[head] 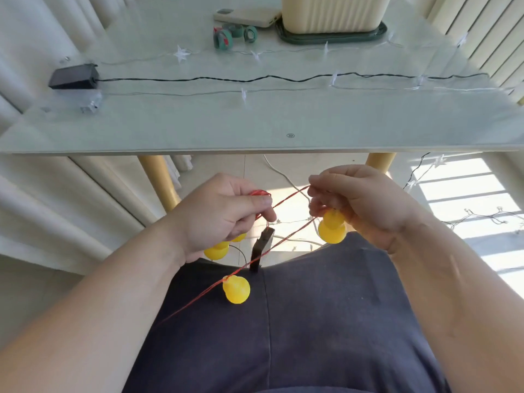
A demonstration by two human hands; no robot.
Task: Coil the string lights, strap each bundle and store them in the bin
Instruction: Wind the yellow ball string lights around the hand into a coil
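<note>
Below the table's front edge, my left hand [224,214] pinches a small coil of red wire [259,193], and yellow gourd-shaped bulbs [217,251] hang under its palm. A small dark battery box [262,248] dangles from the coil. My right hand [357,202] grips the same red wire with another yellow bulb [332,229] hanging under its fingers. A third bulb [236,289] rests on my lap, on the slack wire running down left. On the table lie rolled green straps [226,36] and a cream bin [333,12] at the far edge.
A glass table [255,123] holds a black battery box [74,76] with a dark wire, and clear star lights [181,53] strung across. A white power bank [246,17] lies by the bin, which stands on a dark green lid [331,38]. More star lights [482,217] trail on the floor.
</note>
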